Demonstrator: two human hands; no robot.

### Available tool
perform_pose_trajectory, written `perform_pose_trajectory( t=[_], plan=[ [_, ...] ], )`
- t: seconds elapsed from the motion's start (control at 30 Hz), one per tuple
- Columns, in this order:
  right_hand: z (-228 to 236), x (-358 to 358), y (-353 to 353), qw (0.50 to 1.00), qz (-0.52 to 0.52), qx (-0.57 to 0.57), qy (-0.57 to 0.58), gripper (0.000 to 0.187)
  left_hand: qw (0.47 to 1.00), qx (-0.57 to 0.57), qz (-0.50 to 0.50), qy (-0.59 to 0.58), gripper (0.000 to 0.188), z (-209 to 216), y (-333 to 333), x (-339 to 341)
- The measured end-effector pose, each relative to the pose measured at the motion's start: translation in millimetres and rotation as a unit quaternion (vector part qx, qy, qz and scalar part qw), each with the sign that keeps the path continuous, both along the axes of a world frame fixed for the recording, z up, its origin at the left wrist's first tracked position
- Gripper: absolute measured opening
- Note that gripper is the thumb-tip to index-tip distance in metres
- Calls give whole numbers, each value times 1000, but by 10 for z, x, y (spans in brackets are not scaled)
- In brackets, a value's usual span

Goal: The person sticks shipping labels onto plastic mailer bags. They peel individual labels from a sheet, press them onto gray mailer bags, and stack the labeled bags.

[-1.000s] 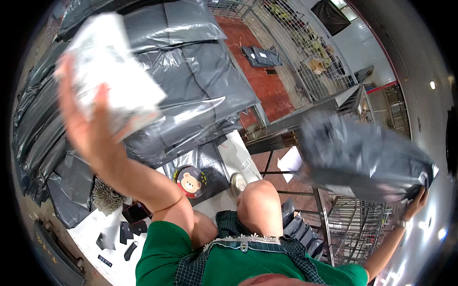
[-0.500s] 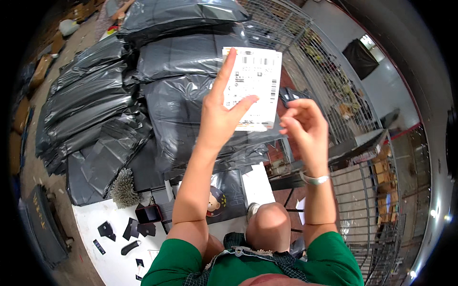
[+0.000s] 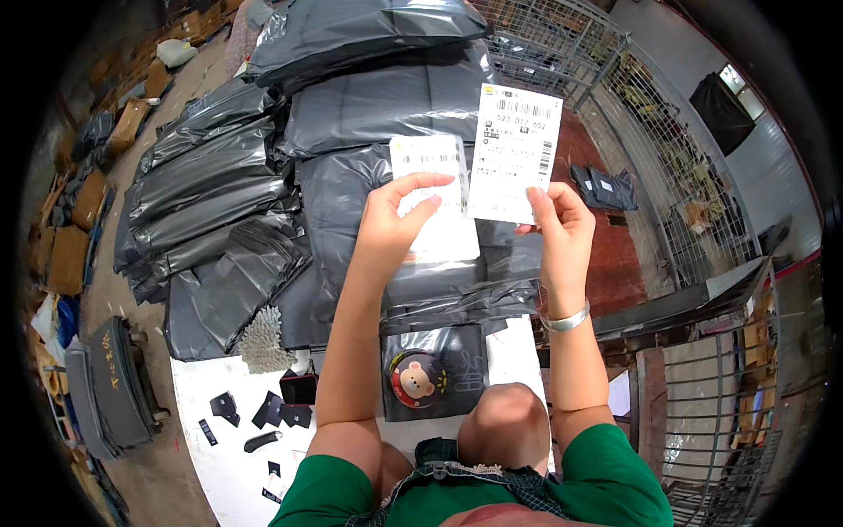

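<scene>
My left hand grips a stack of white shipping labels between thumb and fingers. In my right hand a single white shipping label is pinched at its lower right corner, held up beside the stack and a little higher. Both are printed with barcodes. Under them lies a pile of large black plastic parcels. Below my hands, near my knee, a flat black package with a round bear picture rests on the white table.
More black parcels are stacked at the left. A grey shaggy duster, a phone, a cutter and small black tags lie on the table. Wire mesh cages stand to the right, and a dark suitcase stands on the floor.
My right hand, earlier beside the stack with no label visible in it, now holds one label apart from it. The stack in my left hand has moved lower. The whole view has shifted.
</scene>
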State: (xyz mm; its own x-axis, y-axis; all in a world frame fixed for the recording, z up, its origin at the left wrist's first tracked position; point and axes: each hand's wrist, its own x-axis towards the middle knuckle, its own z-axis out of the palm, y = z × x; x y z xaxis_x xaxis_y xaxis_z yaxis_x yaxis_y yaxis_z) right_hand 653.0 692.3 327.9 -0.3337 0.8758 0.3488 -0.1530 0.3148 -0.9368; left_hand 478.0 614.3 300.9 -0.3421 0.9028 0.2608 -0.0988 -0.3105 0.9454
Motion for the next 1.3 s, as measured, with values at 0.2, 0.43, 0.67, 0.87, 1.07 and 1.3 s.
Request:
perform_pose_trajectory(
  t=[0.2,0.43,0.67,0.87,1.07,1.3],
  plan=[
    [-90,97,117,1000,1,-4,3,15,996,-66,-67,6,16,1,104,186],
    [-79,95,100,999,-31,11,2,14,996,-52,-68,-4,15,15,102,192],
    [-110,91,193,999,19,-37,-11,13,998,-51,-37,-11,14,8,122,226],
    [-106,219,253,869,-152,404,-242,32,998,-39,22,47,12,22,268,395],
    [-254,471,410,944,-24,309,-112,16,976,-53,95,189,3,35,423,869],
    [-482,459,941,954,182,-167,170,12,963,-114,62,236,3,319,643,869]
  ],
)
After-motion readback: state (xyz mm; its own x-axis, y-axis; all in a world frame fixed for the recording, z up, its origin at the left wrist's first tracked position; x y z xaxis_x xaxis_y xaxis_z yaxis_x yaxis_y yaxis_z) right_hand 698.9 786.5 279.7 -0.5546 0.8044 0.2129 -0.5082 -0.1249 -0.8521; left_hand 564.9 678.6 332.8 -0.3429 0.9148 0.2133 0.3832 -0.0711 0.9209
